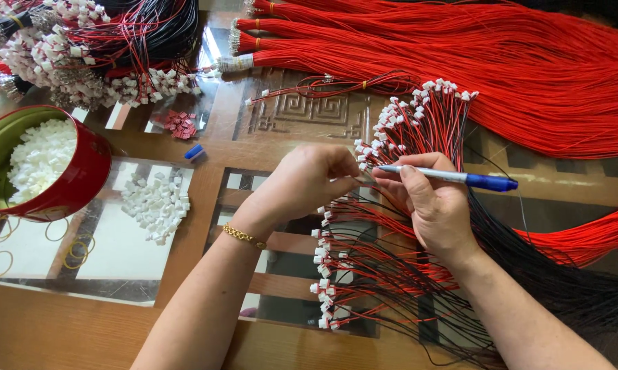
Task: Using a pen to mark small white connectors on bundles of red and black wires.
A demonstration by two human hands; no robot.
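Left hand [309, 179]: fingers pressed together, pinching a small white connector [361, 166] on red-black wires.
Right hand [429, 202]: grip closed around a blue pen [459, 178], tip touching that connector.
Finished leads [350, 274]: fanned just below the pen.
Red tin [62, 181]: far left of the pen on the desk [62, 329].

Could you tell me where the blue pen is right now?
The blue pen lies across the right hand, its cap pointing right, beside the white-tipped wire bundle.

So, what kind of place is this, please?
Probably a small workshop or home table for assembling wire leads by hand. Big bundles of red wires cover the table, a red tin holds white plastic connectors, and finished wires with connectors lie fanned out.
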